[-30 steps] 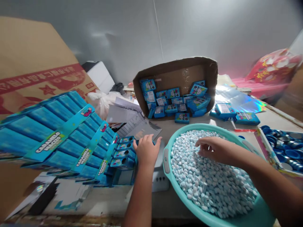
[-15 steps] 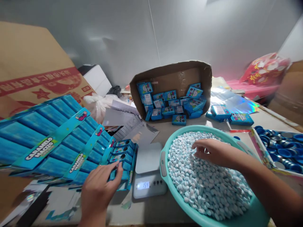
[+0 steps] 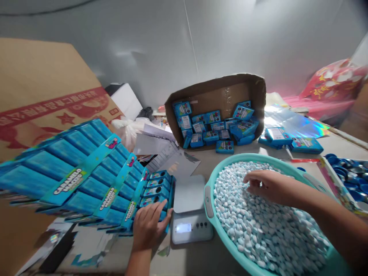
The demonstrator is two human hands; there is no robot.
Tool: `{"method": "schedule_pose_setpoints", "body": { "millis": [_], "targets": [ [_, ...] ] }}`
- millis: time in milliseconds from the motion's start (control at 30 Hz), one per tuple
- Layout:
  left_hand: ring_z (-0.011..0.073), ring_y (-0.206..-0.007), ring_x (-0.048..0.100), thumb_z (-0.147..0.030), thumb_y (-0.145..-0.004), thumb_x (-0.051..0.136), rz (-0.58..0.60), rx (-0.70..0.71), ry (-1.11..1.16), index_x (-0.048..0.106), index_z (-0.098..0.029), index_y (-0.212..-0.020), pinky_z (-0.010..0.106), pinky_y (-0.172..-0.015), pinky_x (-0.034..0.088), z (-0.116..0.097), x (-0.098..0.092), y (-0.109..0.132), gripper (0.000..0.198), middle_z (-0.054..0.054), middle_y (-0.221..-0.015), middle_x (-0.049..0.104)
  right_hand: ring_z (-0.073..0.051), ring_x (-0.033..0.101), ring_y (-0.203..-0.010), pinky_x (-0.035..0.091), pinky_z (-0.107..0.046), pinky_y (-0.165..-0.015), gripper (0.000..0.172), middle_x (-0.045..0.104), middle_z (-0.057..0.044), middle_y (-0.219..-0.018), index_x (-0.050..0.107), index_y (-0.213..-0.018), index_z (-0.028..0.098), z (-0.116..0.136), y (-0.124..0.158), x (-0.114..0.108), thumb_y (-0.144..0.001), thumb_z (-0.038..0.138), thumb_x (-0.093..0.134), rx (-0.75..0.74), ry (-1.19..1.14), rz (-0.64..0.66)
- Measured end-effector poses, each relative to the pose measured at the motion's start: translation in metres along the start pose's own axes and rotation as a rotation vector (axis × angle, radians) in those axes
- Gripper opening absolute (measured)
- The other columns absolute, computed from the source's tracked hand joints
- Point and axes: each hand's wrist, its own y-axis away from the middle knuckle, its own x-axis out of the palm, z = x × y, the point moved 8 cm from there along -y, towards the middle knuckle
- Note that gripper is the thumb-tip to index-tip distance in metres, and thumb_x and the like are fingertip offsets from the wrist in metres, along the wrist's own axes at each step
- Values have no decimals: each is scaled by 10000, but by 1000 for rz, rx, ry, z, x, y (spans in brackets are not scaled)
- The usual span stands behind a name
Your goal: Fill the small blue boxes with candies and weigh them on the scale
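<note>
My left hand (image 3: 151, 220) lies over the front of an open display tray of small blue boxes (image 3: 155, 190), at the left of the scale. Its fingers stretch across the nearest boxes, and the thumb is apart by the tray's right side. The hand partly hides those boxes. Between tray and basin sits a grey digital scale (image 3: 190, 195), its platform bare and its display lit. My right hand (image 3: 266, 186) is in the turquoise basin (image 3: 217, 172) at the right, fingers curled with their tips among pale blue and white tablet candies (image 3: 253, 222).
Stacked display trays of blue boxes (image 3: 94, 168) lean at the left before a large carton (image 3: 51, 76). Behind stands a tipped cardboard box (image 3: 212, 88) with several blue boxes inside. More blue boxes (image 3: 306, 145) and a tray of blue caps (image 3: 356, 176) are at the right.
The camera view has turned slightly left. My left hand has moved forward onto the tray's boxes and its fingers have straightened. The scale's reading has changed. My right hand stays among the candies.
</note>
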Motion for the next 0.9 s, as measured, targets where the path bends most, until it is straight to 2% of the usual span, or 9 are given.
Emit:
{"method": "schedule_pose_setpoints", "body": {
  "millis": [200, 333, 400, 467, 567, 633, 767, 833, 900],
  "targets": [
    [364, -1244, 507, -384, -890, 652, 107, -117, 36, 552, -135, -1314, 499, -1054, 407, -1, 13, 6, 502, 186, -1274, 586, -221, 619, -823, 470, -358, -740, 262, 679, -41, -899, 668, -987, 263, -15, -2, 12, -917, 429, 477, -16, -21, 22],
    [400, -1276, 473, -438, -895, 619, 4, -234, -77, 517, -142, -1326, 564, -1070, 402, 5, -10, 31, 532, 224, -1318, 512, -240, 634, -848, 516, -379, -769, 318, 693, -57, -941, 668, -1013, 303, -26, -3, 16, -905, 522, 464, -7, -57, 0],
    [382, -1210, 532, -426, -904, 591, -71, -423, -133, 517, -127, -1297, 556, -1035, 439, 19, -29, 60, 500, 224, -1244, 558, -256, 648, -881, 541, -395, -802, 357, 704, -71, -989, 674, -1030, 320, -29, -4, 15, -884, 569, 464, -10, -74, -10],
    [352, -1106, 605, -401, -924, 546, -78, -736, -163, 555, -108, -1214, 514, -979, 488, 38, -44, 101, 412, 212, -1130, 631, -272, 666, -893, 566, -413, -812, 400, 713, -91, -1026, 690, -1033, 330, -33, -4, 15, -853, 614, 473, -6, -88, -15],
    [352, -1070, 644, -475, -936, 476, 60, -1158, -168, 578, -88, -1184, 479, -944, 517, 57, -52, 166, 471, 218, -1103, 676, -320, 678, -997, 579, -476, -885, 467, 693, -119, -1163, 729, -1052, 346, -35, -7, 8, -782, 674, 535, -38, -40, -115],
    [359, -1055, 654, -522, -921, 444, 139, -1285, -182, 578, -67, -1209, 472, -929, 525, 66, -58, 193, 555, 225, -1096, 685, -360, 642, -1135, 537, -533, -987, 478, 661, -121, -1258, 758, -1040, 359, -32, -8, 3, -732, 685, 591, -95, 33, -213],
    [360, -1015, 665, -500, -916, 418, 198, -1367, -229, 562, -59, -1244, 476, -900, 526, 107, -63, 215, 569, 213, -1049, 699, -349, 603, -1237, 510, -510, -1053, 443, 658, -108, -1287, 778, -1040, 364, -30, -11, 11, -750, 654, 610, -167, 90, -185],
    [389, -1199, 581, -505, -897, 441, 250, -1329, -228, 553, -89, -1295, 522, -1023, 449, 135, -50, 215, 587, 223, -1215, 654, -343, 619, -1221, 524, -490, -1044, 445, 664, -105, -1283, 777, -1048, 352, -35, -11, 11, -756, 648, 618, -178, 74, -196],
    [373, -1288, 524, -486, -853, 504, 331, -1258, -169, 626, -143, -1236, 508, -1083, 403, 158, -27, 211, 528, 196, -1314, 621, -345, 651, -1175, 550, -471, -1013, 448, 692, -108, -1240, 777, -1037, 336, -45, -12, 7, -734, 640, 648, -177, 40, -233]
  ]
}}
